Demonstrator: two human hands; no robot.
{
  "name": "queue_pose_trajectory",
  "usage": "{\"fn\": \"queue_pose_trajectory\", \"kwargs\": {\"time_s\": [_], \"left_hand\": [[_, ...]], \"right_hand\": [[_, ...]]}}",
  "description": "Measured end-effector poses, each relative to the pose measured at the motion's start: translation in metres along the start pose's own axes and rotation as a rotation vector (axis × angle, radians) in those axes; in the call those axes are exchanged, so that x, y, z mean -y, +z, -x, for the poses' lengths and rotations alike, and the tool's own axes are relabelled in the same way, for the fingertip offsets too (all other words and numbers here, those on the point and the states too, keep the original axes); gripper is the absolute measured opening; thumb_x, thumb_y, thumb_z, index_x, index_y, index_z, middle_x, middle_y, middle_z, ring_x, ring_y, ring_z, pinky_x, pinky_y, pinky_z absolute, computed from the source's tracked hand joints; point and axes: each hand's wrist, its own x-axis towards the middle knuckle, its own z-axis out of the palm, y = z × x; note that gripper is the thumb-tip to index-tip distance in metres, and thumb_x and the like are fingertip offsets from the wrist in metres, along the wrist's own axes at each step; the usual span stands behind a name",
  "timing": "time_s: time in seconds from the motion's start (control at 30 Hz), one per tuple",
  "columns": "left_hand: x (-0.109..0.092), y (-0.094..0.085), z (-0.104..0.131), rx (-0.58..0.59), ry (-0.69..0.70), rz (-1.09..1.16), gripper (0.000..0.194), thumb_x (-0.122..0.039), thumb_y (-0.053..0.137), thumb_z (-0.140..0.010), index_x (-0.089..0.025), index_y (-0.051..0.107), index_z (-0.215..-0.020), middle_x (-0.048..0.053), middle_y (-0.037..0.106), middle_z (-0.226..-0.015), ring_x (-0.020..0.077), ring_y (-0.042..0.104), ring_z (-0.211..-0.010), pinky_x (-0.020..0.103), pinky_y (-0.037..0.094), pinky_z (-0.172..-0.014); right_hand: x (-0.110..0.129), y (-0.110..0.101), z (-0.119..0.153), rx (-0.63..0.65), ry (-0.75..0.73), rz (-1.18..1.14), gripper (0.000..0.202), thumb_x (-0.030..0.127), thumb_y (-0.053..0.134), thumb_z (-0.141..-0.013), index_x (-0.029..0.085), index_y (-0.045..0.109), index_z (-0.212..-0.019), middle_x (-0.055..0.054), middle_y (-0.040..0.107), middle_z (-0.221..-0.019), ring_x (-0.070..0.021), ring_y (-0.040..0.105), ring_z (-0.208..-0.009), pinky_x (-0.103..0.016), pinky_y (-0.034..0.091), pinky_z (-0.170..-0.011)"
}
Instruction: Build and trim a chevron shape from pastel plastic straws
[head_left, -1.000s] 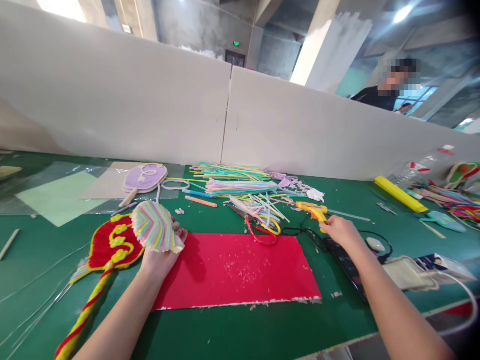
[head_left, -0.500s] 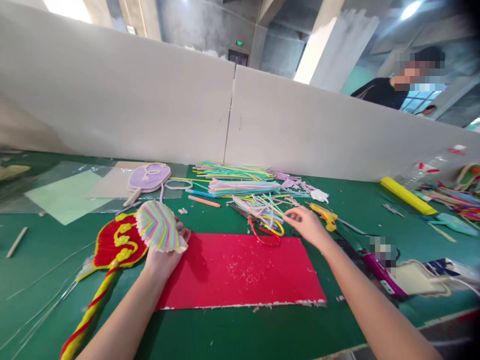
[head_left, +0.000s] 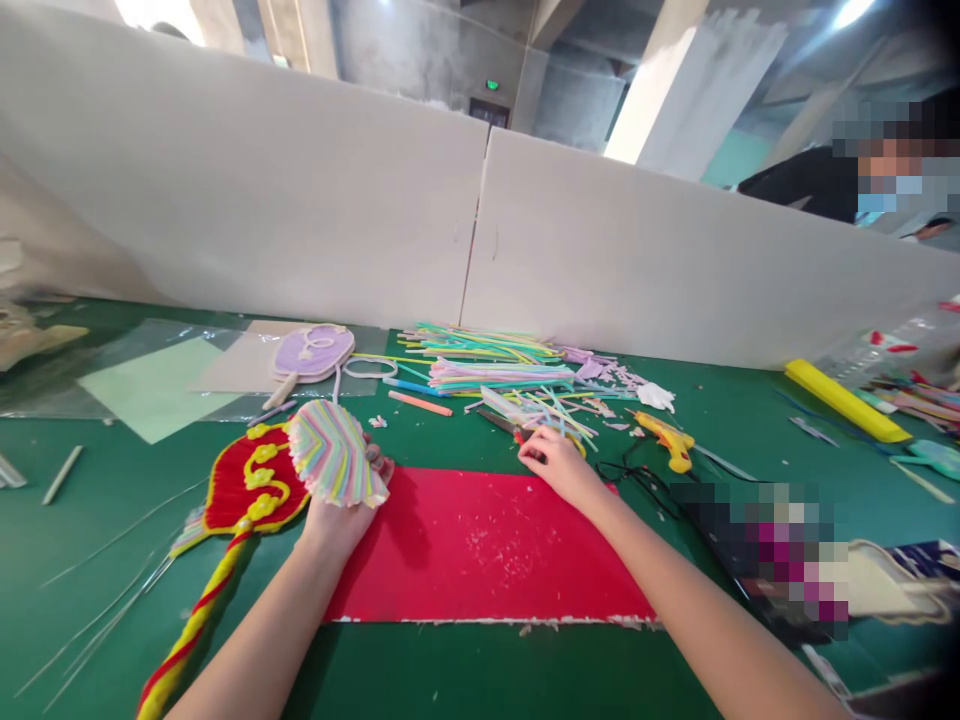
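My left hand (head_left: 346, 515) is closed round a pastel striped fan-shaped piece (head_left: 335, 453) made of fuzzy stems, held over the left end of a red board (head_left: 487, 555). My right hand (head_left: 559, 462) has its fingers pinched above the board's back edge, in front of the scissors (head_left: 499, 423); whatever may be between the fingertips is too small to make out. Behind it lie loose pastel stems (head_left: 540, 405) and bundled ones (head_left: 499, 375). Left of my left hand rests a red fan with yellow trim (head_left: 247, 485) and a twisted handle.
A purple fan (head_left: 313, 352) lies at the back left beside green paper (head_left: 157, 390). To the right are a yellow glue gun (head_left: 667, 440), a yellow bar (head_left: 847, 402) and a dark device (head_left: 727, 550). A white partition (head_left: 675, 260) stands behind; a person leans beyond it.
My right hand has moved left from the loose stems to the scissors, hiding their handles. My left hand keeps hold of the striped piece. The view has shifted slightly, and the person beyond leans lower.
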Motion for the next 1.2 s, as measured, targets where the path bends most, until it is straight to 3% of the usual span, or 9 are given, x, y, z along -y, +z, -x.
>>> {"fn": "queue_pose_trajectory", "kwargs": {"time_s": [0.2, 0.3, 0.4, 0.47, 0.6, 0.7, 0.83, 1.0, 1.2], "left_hand": [[0.000, 0.004, 0.003, -0.017, 0.011, -0.011, 0.040, -0.020, 0.024, -0.093, -0.014, 0.058, -0.073, 0.001, 0.050, -0.056, 0.0090, 0.049, -0.046, 0.022, 0.050, -0.055], [0.002, 0.005, 0.003, -0.072, 0.013, -0.043, 0.037, -0.017, 0.027, -0.093, -0.015, 0.059, -0.073, 0.000, 0.053, -0.056, 0.0091, 0.051, -0.046, 0.022, 0.051, -0.055], [0.005, 0.007, 0.004, -0.171, 0.022, -0.160, 0.026, -0.013, 0.037, -0.088, -0.015, 0.061, -0.078, 0.001, 0.060, -0.061, 0.0106, 0.057, -0.049, 0.022, 0.050, -0.053], [0.010, 0.009, 0.007, -0.176, 0.046, -0.247, 0.016, -0.013, 0.047, -0.085, -0.015, 0.063, -0.085, 0.002, 0.066, -0.072, 0.0122, 0.062, -0.057, 0.021, 0.051, -0.054], [0.033, 0.020, 0.023, -0.121, 0.031, -0.318, 0.017, -0.020, 0.057, -0.081, -0.016, 0.065, -0.096, 0.004, 0.070, -0.087, 0.0151, 0.066, -0.067, 0.023, 0.052, -0.059], [0.057, 0.031, 0.040, -0.067, -0.012, -0.377, 0.026, -0.023, 0.060, -0.079, -0.017, 0.063, -0.104, 0.006, 0.071, -0.094, 0.0186, 0.067, -0.079, 0.026, 0.053, -0.069], [0.067, 0.037, 0.049, 0.167, -0.076, -0.668, 0.037, -0.041, 0.060, -0.077, -0.013, 0.064, -0.102, 0.011, 0.070, -0.101, 0.0259, 0.064, -0.099, 0.035, 0.048, -0.087], [0.035, 0.015, 0.027, 0.137, 0.383, -1.335, 0.035, -0.040, 0.048, -0.082, -0.018, 0.061, -0.107, 0.011, 0.064, -0.115, 0.0272, 0.055, -0.114, 0.042, 0.034, -0.102], [0.027, -0.014, 0.013, 0.187, 0.464, -1.522, 0.025, -0.025, 0.059, -0.074, -0.022, 0.066, -0.098, 0.011, 0.054, -0.131, 0.0312, 0.045, -0.124, 0.048, 0.021, -0.108]], "right_hand": [[-0.050, -0.019, -0.014, -0.189, 0.102, 0.103, 0.018, 0.028, 0.055, -0.083, 0.019, 0.068, -0.076, -0.007, 0.060, -0.083, -0.0191, 0.060, -0.076, -0.034, 0.047, -0.078], [-0.054, -0.024, -0.020, -0.202, 0.127, 0.104, 0.024, 0.034, 0.054, -0.084, 0.018, 0.069, -0.074, -0.009, 0.064, -0.083, -0.0222, 0.062, -0.078, -0.038, 0.047, -0.081], [-0.028, -0.023, -0.017, -0.252, 0.203, -0.066, 0.029, 0.042, 0.053, -0.084, 0.018, 0.070, -0.087, -0.012, 0.067, -0.096, -0.0253, 0.062, -0.091, -0.042, 0.045, -0.089], [0.003, -0.018, -0.008, -0.220, 0.330, -0.438, 0.039, 0.050, 0.050, -0.084, 0.019, 0.067, -0.100, -0.013, 0.067, -0.103, -0.0253, 0.062, -0.098, -0.042, 0.047, -0.089], [0.072, -0.003, 0.016, 0.111, 0.311, -1.135, 0.065, 0.054, 0.065, -0.073, 0.025, 0.050, -0.128, -0.010, 0.054, -0.132, -0.0248, 0.049, -0.122, -0.044, 0.041, -0.100], [0.100, 0.004, 0.024, -0.010, 0.376, -1.332, 0.074, 0.043, 0.075, -0.066, 0.026, 0.046, -0.132, -0.008, 0.056, -0.130, -0.0240, 0.052, -0.119, -0.040, 0.043, -0.100], [0.087, -0.008, 0.024, -0.280, 0.589, -1.102, 0.072, 0.042, 0.069, -0.071, 0.023, 0.043, -0.135, -0.008, 0.068, -0.105, -0.0238, 0.066, -0.089, -0.038, 0.054, -0.077], [0.042, -0.056, 0.031, -0.606, 0.409, -0.206, 0.051, 0.037, 0.057, -0.081, 0.022, 0.053, -0.129, -0.011, 0.069, -0.100, -0.0239, 0.065, -0.081, -0.036, 0.050, -0.076], [0.021, -0.081, 0.041, -0.630, 0.359, -0.389, 0.042, 0.047, 0.061, -0.076, 0.014, 0.066, -0.102, -0.011, 0.071, -0.093, -0.0268, 0.065, -0.085, -0.040, 0.053, -0.077]]}}
